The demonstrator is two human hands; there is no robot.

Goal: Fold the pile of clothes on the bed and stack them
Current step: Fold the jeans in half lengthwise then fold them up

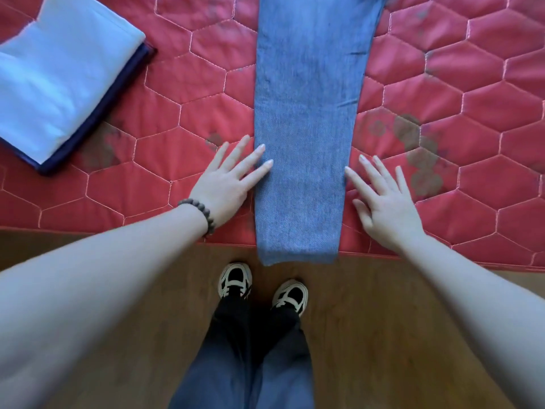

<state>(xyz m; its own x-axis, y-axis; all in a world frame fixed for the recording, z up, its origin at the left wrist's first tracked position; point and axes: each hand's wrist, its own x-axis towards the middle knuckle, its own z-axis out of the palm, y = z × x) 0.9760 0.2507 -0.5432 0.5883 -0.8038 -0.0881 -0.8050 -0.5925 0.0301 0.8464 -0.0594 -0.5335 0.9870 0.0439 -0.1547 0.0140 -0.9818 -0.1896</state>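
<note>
A pair of blue jeans (306, 113) lies lengthwise on the red quilted bed (188, 84), legs folded one over the other, the hem hanging slightly past the near edge. My left hand (227, 184), with a bead bracelet on the wrist, lies flat at the jeans' left edge, its fingertips touching the denim. My right hand (383, 202) lies flat on the bed at the right edge, fingers straight and spread. A folded stack (59, 81) sits at the far left, light blue cloth on top of a dark navy piece.
The bed's near edge (118, 231) runs across the middle of the view. Below it is a wooden floor (383, 320) where my feet in black-and-white sneakers (262, 286) stand close to the bed.
</note>
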